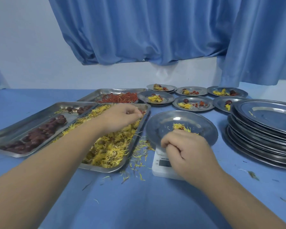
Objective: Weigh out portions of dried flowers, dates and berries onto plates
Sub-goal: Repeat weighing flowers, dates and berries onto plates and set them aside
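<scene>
Lower right: right hand point(186, 152) curled at the rim of the plate point(163, 119) on the scale point(160, 171), grip contents hidden, beside its heap of dried flowers point(178, 126). Mid-frame, left hand point(122, 116) pinching more, seemingly, over the flower tray point(102, 169) — likely for topping up.

Left hand point(120, 116) over flower tray point(104, 169); right hand point(188, 152), perhaps with petals, at plate point(200, 123)

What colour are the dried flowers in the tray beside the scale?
Bright yellow; the dried flowers show best in the head view.
</scene>
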`<state>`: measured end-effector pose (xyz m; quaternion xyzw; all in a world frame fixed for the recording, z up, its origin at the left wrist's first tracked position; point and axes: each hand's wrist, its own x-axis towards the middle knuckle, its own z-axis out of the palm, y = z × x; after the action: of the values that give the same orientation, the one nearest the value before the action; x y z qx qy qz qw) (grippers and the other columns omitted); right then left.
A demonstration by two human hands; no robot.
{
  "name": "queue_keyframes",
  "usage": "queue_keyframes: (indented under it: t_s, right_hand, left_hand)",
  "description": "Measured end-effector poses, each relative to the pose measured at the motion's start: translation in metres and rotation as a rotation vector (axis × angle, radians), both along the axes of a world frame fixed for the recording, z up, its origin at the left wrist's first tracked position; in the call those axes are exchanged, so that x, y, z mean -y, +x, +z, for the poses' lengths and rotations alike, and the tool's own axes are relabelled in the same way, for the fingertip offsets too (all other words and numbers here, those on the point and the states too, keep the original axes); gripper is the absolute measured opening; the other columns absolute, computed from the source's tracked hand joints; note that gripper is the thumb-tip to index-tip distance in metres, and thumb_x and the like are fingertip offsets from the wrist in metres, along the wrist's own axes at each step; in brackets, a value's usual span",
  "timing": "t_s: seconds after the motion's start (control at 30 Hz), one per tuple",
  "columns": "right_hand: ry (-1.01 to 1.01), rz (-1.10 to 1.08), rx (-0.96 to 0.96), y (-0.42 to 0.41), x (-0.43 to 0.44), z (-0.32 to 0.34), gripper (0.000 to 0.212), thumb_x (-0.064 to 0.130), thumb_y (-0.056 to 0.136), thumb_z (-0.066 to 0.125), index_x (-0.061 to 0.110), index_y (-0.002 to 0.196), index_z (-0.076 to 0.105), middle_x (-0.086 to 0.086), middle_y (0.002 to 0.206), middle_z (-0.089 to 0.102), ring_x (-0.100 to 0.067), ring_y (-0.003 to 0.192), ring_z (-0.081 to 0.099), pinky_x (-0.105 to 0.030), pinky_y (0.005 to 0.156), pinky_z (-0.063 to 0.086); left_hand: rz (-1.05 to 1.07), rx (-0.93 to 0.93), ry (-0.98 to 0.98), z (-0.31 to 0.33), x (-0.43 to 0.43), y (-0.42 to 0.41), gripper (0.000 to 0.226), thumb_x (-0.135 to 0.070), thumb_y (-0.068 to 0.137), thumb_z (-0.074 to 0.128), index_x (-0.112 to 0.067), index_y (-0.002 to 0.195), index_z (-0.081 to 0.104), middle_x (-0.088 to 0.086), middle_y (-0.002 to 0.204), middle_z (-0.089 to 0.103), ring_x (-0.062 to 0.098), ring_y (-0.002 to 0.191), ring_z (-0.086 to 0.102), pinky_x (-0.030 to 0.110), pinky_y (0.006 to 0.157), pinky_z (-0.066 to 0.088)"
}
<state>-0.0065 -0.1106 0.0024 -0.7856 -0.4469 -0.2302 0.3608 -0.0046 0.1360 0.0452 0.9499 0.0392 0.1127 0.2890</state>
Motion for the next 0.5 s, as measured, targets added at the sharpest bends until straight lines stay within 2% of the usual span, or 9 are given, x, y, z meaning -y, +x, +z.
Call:
queue_keyframes:
  t_s: [0.07, 0.13, 0.23, 0.3, 0.4, 0.5]
  right_hand:
    - [-0.003, 0.005, 0.019, -0.004, -0.03, 0.004, 0.023, 0.012, 0.076, 0.041, 0.015, 0.069, 0.063, 0.004, 0.062, 0.056, -0.02, 0.058, 0.053, -0.035, 0.05, 0.045]
    - [0.001, 0.016, -0.006, -0.006, -0.054, 0.004, 0.023, 0.01, 0.076, 0.043, 0.015, 0.07, 0.064, 0.006, 0.062, 0.056, -0.017, 0.058, 0.054, -0.034, 0.051, 0.046]
    - [0.015, 0.019, -0.054, -0.007, -0.072, -0.008, 0.023, 0.011, 0.076, 0.043, 0.017, 0.069, 0.064, 0.008, 0.062, 0.057, -0.011, 0.06, 0.054, -0.035, 0.052, 0.047]
    - [-0.042, -0.001, 0.007, -0.01, -0.077, -0.015, 0.023, 0.013, 0.076, 0.042, 0.019, 0.066, 0.062, 0.009, 0.061, 0.055, -0.011, 0.058, 0.052, -0.034, 0.048, 0.046]
    - [-0.063, -0.025, 0.076, -0.01, -0.077, -0.02, 0.022, 0.017, 0.075, 0.04, 0.022, 0.064, 0.059, 0.01, 0.059, 0.05, -0.01, 0.056, 0.047, -0.031, 0.044, 0.042]
    - [-0.064, -0.051, 0.103, -0.004, -0.076, -0.021, 0.024, 0.017, 0.076, 0.04, 0.021, 0.065, 0.061, 0.01, 0.059, 0.053, -0.013, 0.055, 0.051, -0.031, 0.044, 0.043]
  left_hand:
    - [0.072, 0.004, 0.023, 0.003, -0.026, -0.01, 0.017, -0.045, 0.095, 0.055, -0.036, 0.091, 0.069, -0.022, 0.097, 0.066, -0.005, 0.082, 0.059, 0.027, 0.075, 0.044]
    - [0.149, 0.02, 0.055, 0.01, -0.057, -0.019, 0.02, -0.047, 0.095, 0.053, -0.035, 0.095, 0.068, -0.019, 0.102, 0.064, 0.0, 0.088, 0.059, 0.026, 0.075, 0.042]
    - [0.299, 0.079, 0.023, 0.02, -0.11, -0.031, 0.02, -0.046, 0.095, 0.053, -0.033, 0.089, 0.068, -0.012, 0.092, 0.066, 0.008, 0.087, 0.06, 0.028, 0.072, 0.041]
    - [0.391, 0.085, 0.047, 0.022, -0.148, -0.033, 0.023, -0.042, 0.096, 0.052, -0.028, 0.086, 0.067, -0.004, 0.087, 0.066, 0.015, 0.082, 0.06, 0.03, 0.068, 0.041]
    - [0.507, 0.033, 0.119, 0.011, -0.199, -0.031, 0.028, -0.038, 0.097, 0.05, -0.016, 0.093, 0.067, 0.006, 0.091, 0.066, 0.019, 0.078, 0.057, 0.03, 0.066, 0.039]
    - [0.595, -0.037, 0.16, -0.01, -0.239, -0.029, 0.031, -0.036, 0.099, 0.05, -0.011, 0.104, 0.068, 0.011, 0.104, 0.068, 0.025, 0.087, 0.056, 0.033, 0.077, 0.04]
